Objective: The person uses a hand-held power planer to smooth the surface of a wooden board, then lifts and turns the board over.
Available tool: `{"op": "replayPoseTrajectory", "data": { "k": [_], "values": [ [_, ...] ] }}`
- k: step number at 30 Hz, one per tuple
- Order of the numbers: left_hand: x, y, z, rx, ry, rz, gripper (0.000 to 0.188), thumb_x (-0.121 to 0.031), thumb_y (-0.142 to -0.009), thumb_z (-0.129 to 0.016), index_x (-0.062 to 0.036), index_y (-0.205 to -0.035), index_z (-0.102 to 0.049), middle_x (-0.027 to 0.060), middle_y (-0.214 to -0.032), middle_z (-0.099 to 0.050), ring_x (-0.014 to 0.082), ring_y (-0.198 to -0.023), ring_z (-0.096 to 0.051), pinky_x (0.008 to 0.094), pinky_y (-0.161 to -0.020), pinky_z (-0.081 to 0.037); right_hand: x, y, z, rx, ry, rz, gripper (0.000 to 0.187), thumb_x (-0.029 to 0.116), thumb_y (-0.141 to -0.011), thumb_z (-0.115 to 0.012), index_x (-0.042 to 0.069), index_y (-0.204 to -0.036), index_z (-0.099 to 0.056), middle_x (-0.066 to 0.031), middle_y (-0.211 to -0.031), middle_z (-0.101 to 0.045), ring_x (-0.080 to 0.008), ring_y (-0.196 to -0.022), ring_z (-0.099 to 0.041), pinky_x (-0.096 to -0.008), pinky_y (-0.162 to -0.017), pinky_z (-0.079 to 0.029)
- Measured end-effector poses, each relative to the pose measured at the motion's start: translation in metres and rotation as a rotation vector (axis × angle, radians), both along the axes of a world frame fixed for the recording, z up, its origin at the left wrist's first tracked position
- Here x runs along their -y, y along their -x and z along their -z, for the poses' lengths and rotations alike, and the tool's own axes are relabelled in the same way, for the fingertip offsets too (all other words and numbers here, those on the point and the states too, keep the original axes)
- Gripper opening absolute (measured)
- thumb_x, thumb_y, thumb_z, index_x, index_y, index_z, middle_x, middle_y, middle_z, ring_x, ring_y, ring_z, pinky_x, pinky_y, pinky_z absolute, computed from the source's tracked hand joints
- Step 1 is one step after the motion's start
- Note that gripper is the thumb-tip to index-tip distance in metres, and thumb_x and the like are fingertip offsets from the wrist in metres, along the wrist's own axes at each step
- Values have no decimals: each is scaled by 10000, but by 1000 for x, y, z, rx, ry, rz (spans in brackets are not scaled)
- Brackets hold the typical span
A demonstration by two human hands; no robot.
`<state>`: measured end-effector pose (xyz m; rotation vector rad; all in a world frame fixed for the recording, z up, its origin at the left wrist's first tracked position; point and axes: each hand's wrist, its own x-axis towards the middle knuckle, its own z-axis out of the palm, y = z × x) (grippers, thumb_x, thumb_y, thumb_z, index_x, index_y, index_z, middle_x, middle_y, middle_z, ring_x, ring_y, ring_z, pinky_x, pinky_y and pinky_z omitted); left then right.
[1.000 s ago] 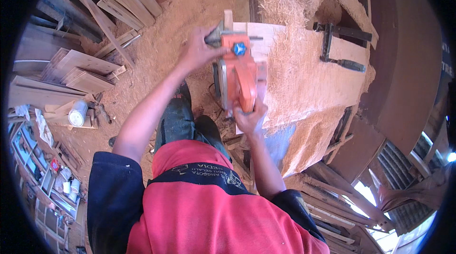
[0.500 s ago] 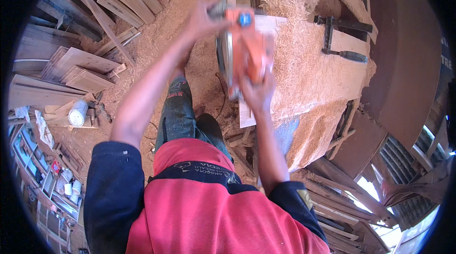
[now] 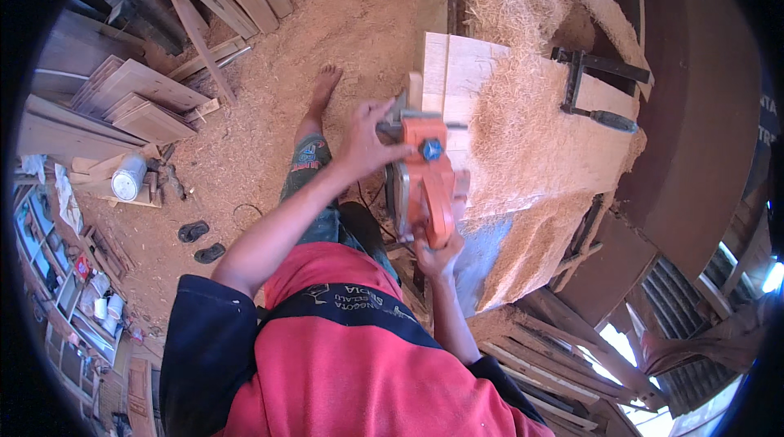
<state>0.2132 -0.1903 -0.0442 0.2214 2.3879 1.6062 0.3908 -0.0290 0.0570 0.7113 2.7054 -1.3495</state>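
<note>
An orange electric planer (image 3: 416,179) with a blue front knob (image 3: 431,149) sits over the near edge of a pale board (image 3: 447,76) on the workbench. My right hand (image 3: 438,254) is closed round the rear end of its handle. At the front left side, my left hand (image 3: 371,143) grips the planer by the dark part beside the knob, the thumb lying towards the orange body. A small wood block (image 3: 415,91) stands up at the planer's front. The planer's underside is hidden.
Curly wood shavings (image 3: 518,8) cover much of the bench. A black bar clamp (image 3: 578,82) holds at the right. Stacked boards (image 3: 147,102), a white bucket (image 3: 129,179) and dark sandals (image 3: 194,231) are on the left. A cord (image 3: 369,196) hangs beside my leg.
The planer and both hands have come back towards my body, baring the far end of the board. My foot and the sandals on the floor have come into sight.
</note>
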Motion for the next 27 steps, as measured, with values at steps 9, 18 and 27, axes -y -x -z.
{"op": "replayPoseTrajectory", "data": {
  "k": [9,18,27],
  "values": [
    [7,182,28,2,-133,-45,805,-463,-632,-879,23,-1228,-642,209,-1096,-644,286,-1018,-626,377,-907,-485,6,191,8,-196,-87,-130,235,144,-705,-726,30,-891,-637,-169,-681,-617,-346,-606,-631,-408,-581,-501],
    [15,270,21,-104,-180,85,586,-369,-749,-846,-12,-1182,-676,58,-982,-717,93,-878,-626,275,-783,-512,12,274,18,-375,-197,-145,293,163,-714,-705,12,-952,-625,-169,-762,-662,-285,-658,-663,-398,-602,-510],
    [-1,-48,-7,72,10,35,935,-435,-627,-890,0,-1378,-541,172,-1201,-544,299,-1167,-525,393,-1018,-411,1,-41,-12,25,5,29,265,115,-675,-734,2,-897,-644,-116,-716,-657,-198,-627,-655,-346,-618,-529]
  ]
}}
